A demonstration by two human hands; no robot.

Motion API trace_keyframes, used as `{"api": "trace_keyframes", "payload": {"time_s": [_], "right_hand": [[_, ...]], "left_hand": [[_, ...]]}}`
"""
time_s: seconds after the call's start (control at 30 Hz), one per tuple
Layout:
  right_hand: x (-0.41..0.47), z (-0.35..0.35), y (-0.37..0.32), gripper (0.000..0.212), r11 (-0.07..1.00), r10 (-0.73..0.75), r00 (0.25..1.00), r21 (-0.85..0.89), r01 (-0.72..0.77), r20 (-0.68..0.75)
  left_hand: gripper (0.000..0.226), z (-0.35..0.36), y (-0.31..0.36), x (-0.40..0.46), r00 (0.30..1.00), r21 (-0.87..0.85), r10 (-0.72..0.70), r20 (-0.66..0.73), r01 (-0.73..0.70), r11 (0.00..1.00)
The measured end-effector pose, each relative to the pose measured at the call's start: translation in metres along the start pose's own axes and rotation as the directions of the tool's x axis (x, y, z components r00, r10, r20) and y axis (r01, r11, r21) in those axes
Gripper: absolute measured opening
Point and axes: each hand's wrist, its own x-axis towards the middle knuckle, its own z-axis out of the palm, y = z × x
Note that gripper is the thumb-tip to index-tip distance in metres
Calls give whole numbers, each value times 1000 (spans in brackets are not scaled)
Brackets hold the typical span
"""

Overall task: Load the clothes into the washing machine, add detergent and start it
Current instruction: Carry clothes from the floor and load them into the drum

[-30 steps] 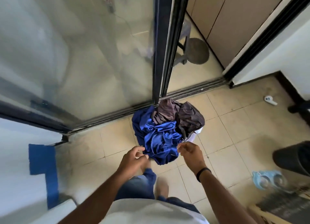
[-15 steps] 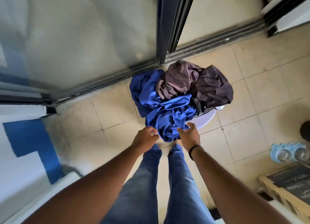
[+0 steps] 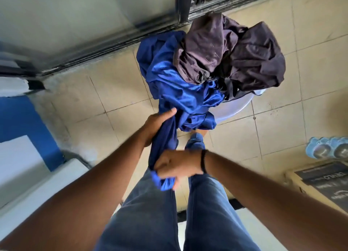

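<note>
At the far left of my view, a white appliance corner (image 3: 40, 186), possibly the washing machine, though I cannot tell, edges into frame below a blue-painted wall patch (image 3: 22, 119). Moving right, my left hand (image 3: 157, 126) grips the blue garment (image 3: 180, 92) partway along its length, thumb laid over the cloth, while my right hand (image 3: 176, 168), a black band at the wrist, closes around the bunched near end just above my jeans. The garment runs in a long, taut line from that near end up and away to the white laundry basket (image 3: 233, 107) on the tiled floor, where its bulk is heaped beside dark brown clothes (image 3: 226, 49). The pile lies ahead and slightly right of both hands; the left hand is the nearer to it. Farther right stand blue-capped bottles (image 3: 327, 147).
</note>
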Motion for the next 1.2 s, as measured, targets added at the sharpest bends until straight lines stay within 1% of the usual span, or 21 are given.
{"api": "trace_keyframes", "payload": {"time_s": [0.07,0.1,0.17,0.2,0.23,0.3,0.33,0.37,0.43,0.5,0.57,0.63,0.73,0.77,0.83,0.87,0.93,1.0,1.07,1.1,1.2], "right_hand": [[-12,21,-10,19,996,15,992,85,-26,128],[-14,21,-13,24,997,16,997,72,-22,81],[-16,2,-13,27,993,24,984,-109,-43,-175],[-16,-12,-9,22,965,8,931,-242,-103,-364],[-16,-26,-1,17,931,-26,818,-313,-190,-575],[-17,-52,17,19,960,-22,484,-154,-234,-875],[-15,-63,26,26,985,52,366,-14,-174,-929],[-10,-74,36,39,985,146,329,107,-136,-933],[2,-93,56,71,937,347,412,295,-187,-842],[11,-101,80,95,881,472,509,367,-299,-720],[16,-104,104,91,866,499,542,363,-343,-677],[16,-99,117,63,884,460,498,328,-333,-735],[12,-75,110,36,925,303,485,132,-355,-820],[9,-62,102,33,932,243,518,48,-360,-820],[0,-33,86,24,945,101,605,-114,-307,-790],[-5,-18,77,19,952,19,654,-186,-242,-756],[-20,5,58,35,953,-117,749,-285,-100,-652],[-31,11,44,40,942,-166,838,-334,-21,-520],[-37,3,40,42,929,-120,894,-367,-53,-432],[-39,-5,41,44,923,-75,908,-374,-94,-411],[-45,-32,51,41,933,41,905,-308,-186,-423]], "left_hand": [[24,-1,-2,-6,999,149,-13,51,5,989],[3,4,-1,-8,1000,259,16,8,-18,966],[21,18,4,-11,978,452,156,-140,-77,889],[23,28,7,-16,957,493,217,-191,-97,864],[22,38,8,-20,937,518,277,-212,-132,845],[21,62,1,-40,917,505,351,-188,-216,835],[20,76,-5,-53,922,480,354,-160,-241,844],[21,90,-13,-66,931,458,350,-106,-267,848],[33,115,-26,-98,945,373,296,141,-328,868],[32,134,-36,-129,869,296,217,445,-371,880],[19,138,-47,-141,798,299,166,579,-398,867],[22,127,-55,-134,858,386,175,483,-388,837],[31,95,-58,-102,918,526,371,141,-387,758],[32,81,-55,-90,912,469,407,-44,-341,814],[37,51,-41,-63,902,224,261,-344,-191,956],[40,37,-35,-51,915,128,155,-374,-115,985],[44,19,-28,-31,960,33,-7,-279,17,999],[33,13,-26,-16,976,36,-52,-211,61,997],[22,19,-20,-4,974,114,-39,-224,66,991],[27,27,-15,-2,973,167,-9,-230,49,985],[35,62,-2,-8,936,421,221,-274,-89,902]]}}
